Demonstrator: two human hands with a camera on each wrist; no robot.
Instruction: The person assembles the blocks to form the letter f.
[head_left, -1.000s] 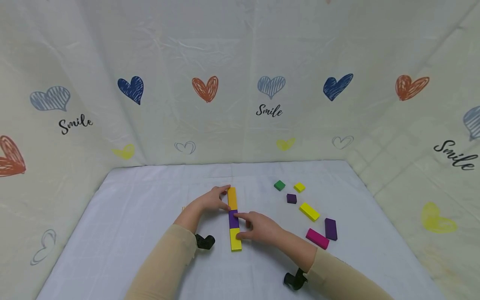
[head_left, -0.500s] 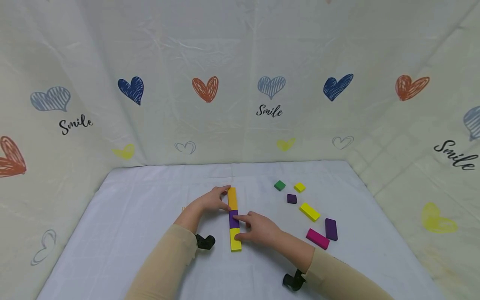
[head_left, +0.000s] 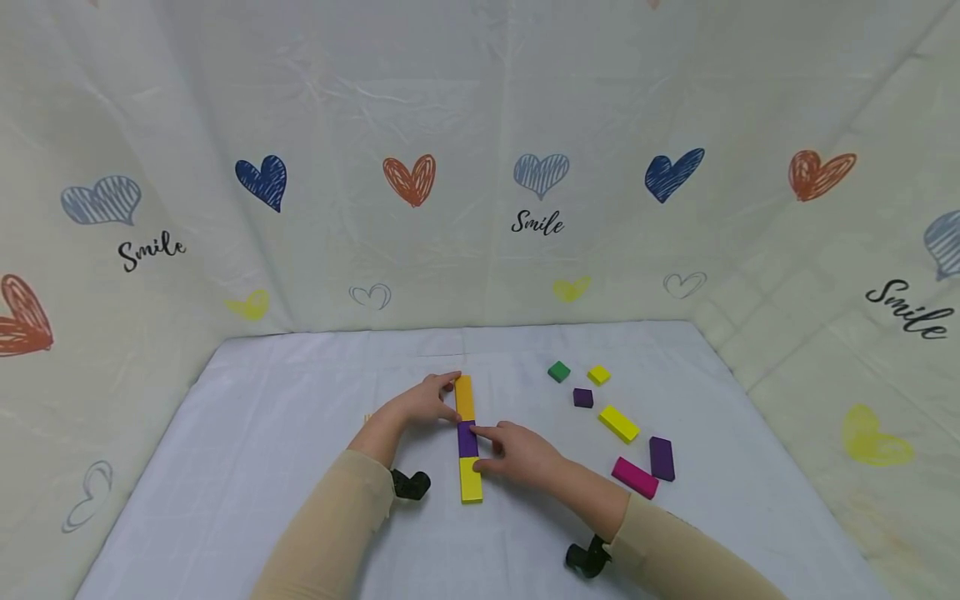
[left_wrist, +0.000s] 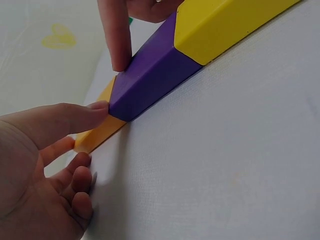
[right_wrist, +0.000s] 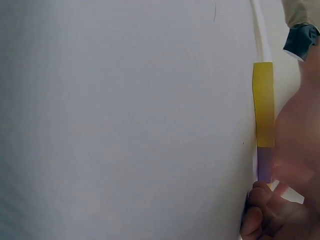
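An orange block (head_left: pixel 465 397), a purple block (head_left: pixel 467 439) and a yellow block (head_left: pixel 471 481) lie end to end in a straight row on the white cloth. My left hand (head_left: pixel 422 402) pinches the orange block lengthwise, index finger at its far end and thumb where it meets the purple block. From the right, my right hand (head_left: pixel 522 454) reaches in: its index fingertip touches the purple block, its thumb the side of the yellow one. The left wrist view shows the purple block (left_wrist: pixel 155 70) flush against the yellow block (left_wrist: pixel 225 30). Other right fingers are tucked under and partly hidden.
Loose blocks lie to the right: a green cube (head_left: pixel 558 372), a small yellow block (head_left: pixel 598 375), a small purple block (head_left: pixel 583 397), a longer yellow block (head_left: pixel 618 424), a long purple block (head_left: pixel 662 458) and a magenta block (head_left: pixel 634 477). Heart-printed sheeting (head_left: pixel 465 267) surrounds the table.
My right thumb has slid slightly away from me along the yellow block's side, and the index fingertip has shifted a little on the purple block. The left hand stays put.
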